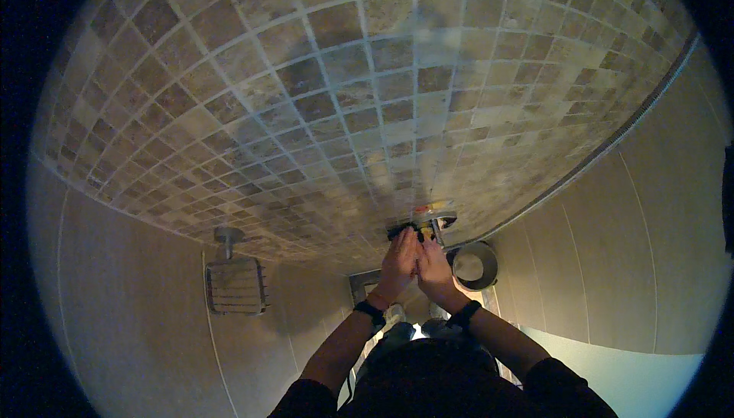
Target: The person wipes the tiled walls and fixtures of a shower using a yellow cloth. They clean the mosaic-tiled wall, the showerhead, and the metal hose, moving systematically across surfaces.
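Close together at the tiled wall (344,102), my left hand (399,257) and my right hand (433,266) are both on a small black-and-yellow object (425,230). Its exact kind cannot be made out, since my fingers cover much of it. A dark part reaches out left of my left fingertips. Just right of it and above my right hand is a curved metal piece (444,218), with a bit of red at its upper left. Whether these parts are joined is unclear. Each wrist wears a dark band.
A metal wire basket (235,286) hangs on a wall bracket (227,237) at left. A round bucket (475,266) stands right of my hands. A ribbed metal hose (619,131) runs along the right wall corner. My shoes (394,313) show below; a dark cable (347,389) passes beside me.
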A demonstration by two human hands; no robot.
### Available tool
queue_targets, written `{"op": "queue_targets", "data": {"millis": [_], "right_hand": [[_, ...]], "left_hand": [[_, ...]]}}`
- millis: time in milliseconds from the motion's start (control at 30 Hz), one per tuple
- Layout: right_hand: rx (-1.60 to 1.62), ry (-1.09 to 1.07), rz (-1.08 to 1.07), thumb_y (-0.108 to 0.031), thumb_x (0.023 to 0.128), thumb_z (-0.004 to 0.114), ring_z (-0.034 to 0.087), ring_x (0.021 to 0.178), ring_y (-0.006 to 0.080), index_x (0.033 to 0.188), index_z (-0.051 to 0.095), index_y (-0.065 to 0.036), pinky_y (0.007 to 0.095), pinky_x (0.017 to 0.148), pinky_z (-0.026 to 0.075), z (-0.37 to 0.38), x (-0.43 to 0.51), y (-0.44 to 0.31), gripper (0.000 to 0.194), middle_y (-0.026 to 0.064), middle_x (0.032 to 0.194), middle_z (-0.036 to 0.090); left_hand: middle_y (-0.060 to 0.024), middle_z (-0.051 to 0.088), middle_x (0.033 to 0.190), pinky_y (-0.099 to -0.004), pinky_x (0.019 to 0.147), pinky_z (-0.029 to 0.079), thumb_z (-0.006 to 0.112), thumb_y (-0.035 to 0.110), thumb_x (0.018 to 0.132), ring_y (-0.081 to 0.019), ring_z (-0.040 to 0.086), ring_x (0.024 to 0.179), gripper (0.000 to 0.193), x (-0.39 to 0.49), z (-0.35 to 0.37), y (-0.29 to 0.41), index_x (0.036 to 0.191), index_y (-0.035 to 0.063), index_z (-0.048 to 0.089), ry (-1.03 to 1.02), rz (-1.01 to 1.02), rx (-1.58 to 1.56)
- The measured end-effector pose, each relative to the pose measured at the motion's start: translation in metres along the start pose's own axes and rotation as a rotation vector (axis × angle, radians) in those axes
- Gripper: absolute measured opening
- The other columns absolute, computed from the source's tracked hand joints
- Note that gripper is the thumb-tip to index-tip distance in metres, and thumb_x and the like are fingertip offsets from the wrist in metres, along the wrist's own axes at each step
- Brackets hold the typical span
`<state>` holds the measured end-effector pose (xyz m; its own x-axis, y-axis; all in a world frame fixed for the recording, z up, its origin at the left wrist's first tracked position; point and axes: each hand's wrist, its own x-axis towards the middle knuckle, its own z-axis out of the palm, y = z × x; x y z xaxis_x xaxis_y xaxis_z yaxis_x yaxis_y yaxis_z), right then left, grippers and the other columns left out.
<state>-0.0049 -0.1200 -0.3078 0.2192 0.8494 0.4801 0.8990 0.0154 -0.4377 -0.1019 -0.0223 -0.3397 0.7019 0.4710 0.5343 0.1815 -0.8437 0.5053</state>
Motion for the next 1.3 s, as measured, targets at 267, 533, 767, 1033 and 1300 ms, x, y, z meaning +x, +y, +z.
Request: {"op": "queue_targets", "data": {"millis": [267, 533, 767, 1033, 1300], "right_hand": [[-0.099, -0.056, -0.027, -0.004, 0.08, 0.057, 0.053, 0.119, 0.0411, 0.117, 0.052, 0.012, 0.0492, 0.104, 0.041, -0.02, -0.011, 0.005, 0.041, 0.0322, 0.129, 0.049], [0.022, -0.001, -0.015, 0.002, 0.078, 0.057, 0.056, 0.114, 0.0393, 0.116, 0.053, 0.009, 0.0459, 0.101, 0.044, -0.036, -0.036, 0.025, 0.04, 0.0264, 0.122, 0.055], [0.259, 0.023, 0.125, -0.003, 0.086, 0.059, 0.058, 0.107, 0.036, 0.11, 0.056, 0.002, 0.0403, 0.088, 0.049, -0.044, -0.074, 0.038, 0.024, 0.0215, 0.117, 0.057], [0.301, 0.271, 0.044, 0.006, 0.075, 0.066, 0.062, 0.084, 0.036, 0.09, 0.055, -0.002, 0.0399, 0.071, 0.051, -0.085, -0.067, 0.03, 0.02, 0.0192, 0.098, 0.061], [0.253, 0.182, 0.235, 0.006, 0.084, 0.056, 0.061, 0.082, 0.0376, 0.099, 0.059, -0.002, 0.0378, 0.071, 0.05, -0.042, -0.007, 0.056, 0.018, 0.0163, 0.097, 0.061]], "left_hand": [[-0.023, 0.041, 0.143, -0.0445, 0.101, 0.043, 0.059, -0.002, 0.078, -0.0366, 0.047, 0.127, 0.052, 0.001, 0.001, 0.019, 0.128, -0.0114, 0.049, -0.083, 0.058, 0.141], [-0.0232, 0.044, 0.141, -0.0381, 0.087, 0.053, 0.058, 0.002, 0.081, -0.0347, 0.06, 0.111, 0.045, 0.001, 0.0, 0.047, 0.125, -0.0072, 0.053, -0.023, -0.022, -0.129], [-0.0131, 0.051, 0.137, -0.0373, 0.098, 0.048, 0.057, 0.001, 0.083, -0.0281, 0.056, 0.12, 0.045, -0.017, -0.017, 0.071, 0.128, 0.0007, 0.054, -0.289, 0.021, -0.309], [-0.0122, 0.058, 0.124, -0.0348, 0.08, 0.056, 0.064, 0.0, 0.082, -0.0264, 0.064, 0.103, 0.034, -0.008, -0.024, 0.088, 0.116, 0.0037, 0.063, -0.151, 0.109, -0.411], [-0.011, 0.06, 0.103, -0.0356, 0.069, 0.055, 0.068, 0.006, 0.084, -0.0269, 0.064, 0.09, 0.028, 0.0, -0.004, 0.062, 0.112, 0.0113, 0.065, 0.091, -0.34, -0.322]]}}
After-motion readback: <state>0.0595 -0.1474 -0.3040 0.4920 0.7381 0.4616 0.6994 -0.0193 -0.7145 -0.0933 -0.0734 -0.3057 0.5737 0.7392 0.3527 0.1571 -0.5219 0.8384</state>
